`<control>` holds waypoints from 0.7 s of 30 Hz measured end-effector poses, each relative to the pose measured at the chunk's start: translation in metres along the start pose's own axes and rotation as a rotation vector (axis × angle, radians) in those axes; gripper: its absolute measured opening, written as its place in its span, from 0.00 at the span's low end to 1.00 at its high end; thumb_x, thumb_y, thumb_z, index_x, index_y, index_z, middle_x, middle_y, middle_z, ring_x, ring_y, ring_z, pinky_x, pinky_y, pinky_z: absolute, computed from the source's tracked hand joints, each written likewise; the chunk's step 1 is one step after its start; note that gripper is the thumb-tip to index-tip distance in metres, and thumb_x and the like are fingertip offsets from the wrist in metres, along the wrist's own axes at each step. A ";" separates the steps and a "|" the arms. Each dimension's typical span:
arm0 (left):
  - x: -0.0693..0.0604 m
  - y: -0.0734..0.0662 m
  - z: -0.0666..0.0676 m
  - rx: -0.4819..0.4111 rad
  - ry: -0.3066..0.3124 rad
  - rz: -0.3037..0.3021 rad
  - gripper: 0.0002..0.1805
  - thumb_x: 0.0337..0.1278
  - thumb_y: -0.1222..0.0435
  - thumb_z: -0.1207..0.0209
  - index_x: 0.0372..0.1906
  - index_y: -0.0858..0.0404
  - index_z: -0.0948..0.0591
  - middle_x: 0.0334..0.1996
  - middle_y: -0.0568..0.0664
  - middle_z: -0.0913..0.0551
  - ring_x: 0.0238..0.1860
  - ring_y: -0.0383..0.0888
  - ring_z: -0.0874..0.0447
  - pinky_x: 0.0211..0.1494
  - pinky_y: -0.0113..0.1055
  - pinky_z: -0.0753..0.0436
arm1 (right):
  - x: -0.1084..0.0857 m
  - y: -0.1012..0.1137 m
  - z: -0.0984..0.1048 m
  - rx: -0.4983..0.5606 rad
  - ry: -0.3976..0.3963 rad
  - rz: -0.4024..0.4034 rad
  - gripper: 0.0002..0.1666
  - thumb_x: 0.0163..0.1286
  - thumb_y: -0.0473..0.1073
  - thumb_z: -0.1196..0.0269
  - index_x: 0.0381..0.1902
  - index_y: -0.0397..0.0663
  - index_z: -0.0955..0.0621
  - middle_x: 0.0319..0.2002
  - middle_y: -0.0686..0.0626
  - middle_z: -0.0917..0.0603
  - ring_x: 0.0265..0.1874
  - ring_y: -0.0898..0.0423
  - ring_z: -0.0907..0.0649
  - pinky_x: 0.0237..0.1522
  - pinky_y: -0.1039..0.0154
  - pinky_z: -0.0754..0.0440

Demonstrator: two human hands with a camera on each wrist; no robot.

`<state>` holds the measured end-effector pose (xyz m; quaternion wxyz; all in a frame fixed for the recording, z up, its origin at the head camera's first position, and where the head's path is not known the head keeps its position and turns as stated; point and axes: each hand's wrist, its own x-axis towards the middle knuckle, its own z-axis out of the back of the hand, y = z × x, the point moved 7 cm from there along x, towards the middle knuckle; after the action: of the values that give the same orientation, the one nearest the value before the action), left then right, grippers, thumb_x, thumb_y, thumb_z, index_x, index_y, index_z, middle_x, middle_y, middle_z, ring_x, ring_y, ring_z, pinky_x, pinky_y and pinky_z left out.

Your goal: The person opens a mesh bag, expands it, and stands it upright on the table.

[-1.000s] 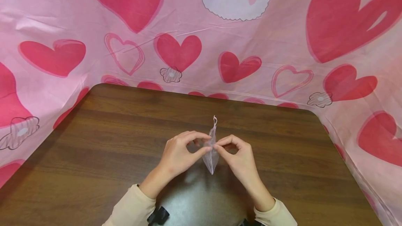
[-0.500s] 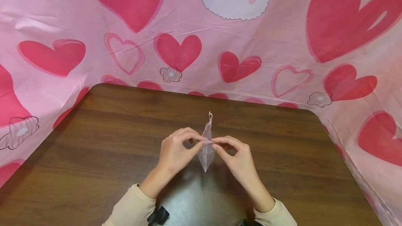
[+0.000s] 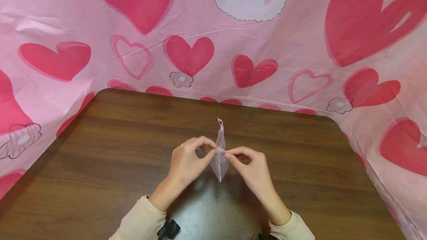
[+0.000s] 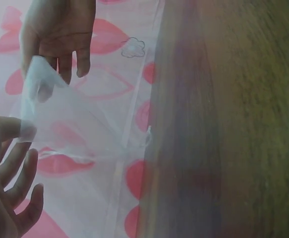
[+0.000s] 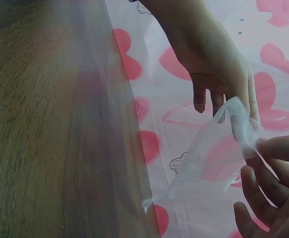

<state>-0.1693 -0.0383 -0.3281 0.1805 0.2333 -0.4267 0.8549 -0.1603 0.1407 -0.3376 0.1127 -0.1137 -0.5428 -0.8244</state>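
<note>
A small sheer whitish pouch (image 3: 219, 166) is held up above the brown table, its looped cord (image 3: 220, 122) at the far end. The left hand (image 3: 188, 160) pinches the pouch from the left between thumb and forefinger. From the right, the right hand (image 3: 255, 166) pinches it the same way, its fingertips close to the left ones. In the left wrist view the pouch (image 4: 70, 116) spreads out as a thin see-through triangle, and the right wrist view shows the same pouch (image 5: 199, 153) between both hands. It looks flat; no contents can be made out.
The dark wood table (image 3: 100, 140) has rounded far corners. Pink cloth with red hearts (image 3: 190, 53) hangs behind it and along both sides. A black object (image 3: 169, 229) sits beside the left sleeve at the near edge.
The pouch has shifted slightly left and away from the body, its corded end swinging left. Both hands have moved a little with it and still pinch it.
</note>
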 end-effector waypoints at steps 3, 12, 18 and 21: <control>0.000 -0.001 -0.002 -0.013 0.020 -0.006 0.11 0.48 0.65 0.25 0.34 0.47 0.14 0.27 0.35 0.18 0.30 0.34 0.22 0.31 0.35 0.24 | 0.000 -0.001 0.001 -0.004 -0.010 -0.014 0.03 0.60 0.42 0.27 0.32 0.51 0.11 0.29 0.57 0.13 0.29 0.58 0.17 0.33 0.63 0.23; 0.001 -0.007 -0.006 -0.073 0.072 -0.111 0.18 0.45 0.63 0.23 0.44 0.48 0.15 0.43 0.32 0.17 0.34 0.30 0.21 0.33 0.35 0.21 | 0.002 -0.001 0.006 -0.051 -0.072 0.009 0.04 0.57 0.36 0.26 0.30 0.47 0.12 0.27 0.58 0.14 0.29 0.58 0.18 0.35 0.60 0.21; 0.000 -0.011 -0.007 -0.085 0.086 -0.183 0.16 0.47 0.61 0.24 0.44 0.47 0.13 0.45 0.31 0.17 0.37 0.28 0.21 0.35 0.33 0.21 | 0.002 0.001 0.007 -0.106 -0.074 0.085 0.05 0.56 0.35 0.25 0.29 0.46 0.13 0.27 0.60 0.14 0.29 0.60 0.18 0.36 0.59 0.20; 0.000 -0.011 -0.006 -0.033 0.074 -0.186 0.14 0.49 0.59 0.25 0.44 0.47 0.11 0.43 0.31 0.15 0.36 0.28 0.21 0.34 0.32 0.22 | 0.001 0.004 0.005 -0.112 -0.062 0.140 0.05 0.57 0.34 0.25 0.30 0.46 0.12 0.27 0.60 0.14 0.30 0.61 0.18 0.36 0.58 0.20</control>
<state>-0.1650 -0.0273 -0.3240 0.2784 0.2373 -0.4102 0.8354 -0.1597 0.1439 -0.3317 0.1467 -0.1827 -0.4897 -0.8398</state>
